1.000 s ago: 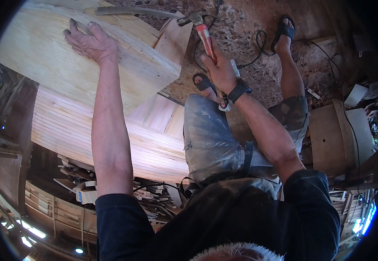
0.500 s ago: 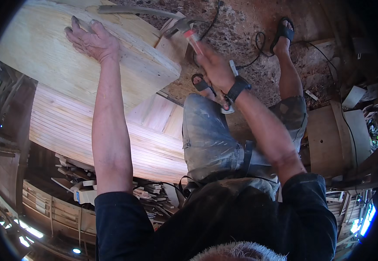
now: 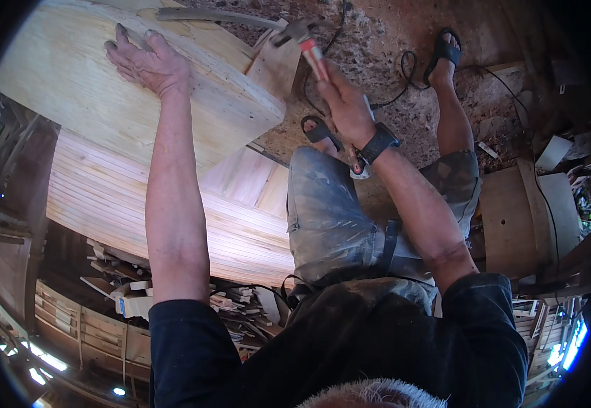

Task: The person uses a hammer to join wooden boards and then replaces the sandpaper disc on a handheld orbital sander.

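Observation:
A claw hammer (image 3: 314, 57) with a red-banded handle is gripped in my right hand (image 3: 350, 112), its head raised beyond the end of a big pale plywood piece (image 3: 71, 75). My left hand (image 3: 149, 64) lies on that plywood near its thick upper edge, fingers stretched out and holding nothing. A thin curved strip of wood (image 3: 214, 15) runs along the far side of the plywood, its end close behind the hammer head. Beneath the plywood shows a slatted wooden panel (image 3: 146, 197).
A dark cord (image 3: 407, 68) winds over the rough dirt floor (image 3: 377, 30). Scrap wood (image 3: 241, 306) is piled at the lower left, behind the slatted panel. Boards (image 3: 509, 211) stand to the right of my legs. My sandalled foot (image 3: 443, 58) is at the far right.
The hammer has swung up and slightly to the right, away from the plywood's end, with my right wrist turning. My left hand stays nearly in place on the plywood.

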`<state>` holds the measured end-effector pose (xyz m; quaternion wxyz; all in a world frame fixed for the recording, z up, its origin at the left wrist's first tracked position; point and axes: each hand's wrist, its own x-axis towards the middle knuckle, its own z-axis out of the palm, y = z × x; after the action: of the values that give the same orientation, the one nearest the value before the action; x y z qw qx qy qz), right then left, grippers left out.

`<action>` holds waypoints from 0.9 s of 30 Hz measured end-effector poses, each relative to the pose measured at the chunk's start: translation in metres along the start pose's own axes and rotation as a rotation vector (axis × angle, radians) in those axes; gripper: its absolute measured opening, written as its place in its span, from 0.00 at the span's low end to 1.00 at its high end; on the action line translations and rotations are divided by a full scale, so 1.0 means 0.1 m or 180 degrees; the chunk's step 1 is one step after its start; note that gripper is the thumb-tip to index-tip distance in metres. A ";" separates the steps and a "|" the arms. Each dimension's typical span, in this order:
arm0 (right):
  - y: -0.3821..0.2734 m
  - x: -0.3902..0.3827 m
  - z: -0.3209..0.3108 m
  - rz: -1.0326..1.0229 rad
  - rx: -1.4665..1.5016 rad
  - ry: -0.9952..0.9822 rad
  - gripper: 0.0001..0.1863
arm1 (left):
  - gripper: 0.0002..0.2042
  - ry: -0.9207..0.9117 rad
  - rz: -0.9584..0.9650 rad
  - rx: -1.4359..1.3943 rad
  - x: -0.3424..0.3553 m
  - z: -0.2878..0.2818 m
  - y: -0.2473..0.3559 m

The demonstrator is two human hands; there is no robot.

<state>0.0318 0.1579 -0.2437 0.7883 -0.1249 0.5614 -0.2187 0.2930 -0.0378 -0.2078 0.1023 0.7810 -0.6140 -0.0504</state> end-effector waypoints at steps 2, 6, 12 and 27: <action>-0.08 -0.06 0.00 -0.0693 0.0349 0.0716 0.25 | 0.35 -0.0010 0.0012 -0.0012 0.00 0.01 0.00; -0.09 -0.10 0.10 -0.0868 0.0240 0.1354 0.27 | 0.35 -0.0013 -0.0008 -0.0015 -0.01 0.00 0.00; 0.02 0.09 0.03 -0.1386 -0.0256 0.0277 0.24 | 0.35 0.0069 0.0046 0.0102 0.01 -0.01 0.04; -0.19 -0.05 0.05 -0.0192 0.0915 0.1070 0.24 | 0.34 -0.0017 -0.0004 -0.0078 -0.01 -0.02 0.05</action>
<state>0.0318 0.1429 -0.2295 0.6865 0.0103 0.6439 -0.3377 0.2883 -0.0378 -0.2047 0.1103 0.7800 -0.6131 -0.0601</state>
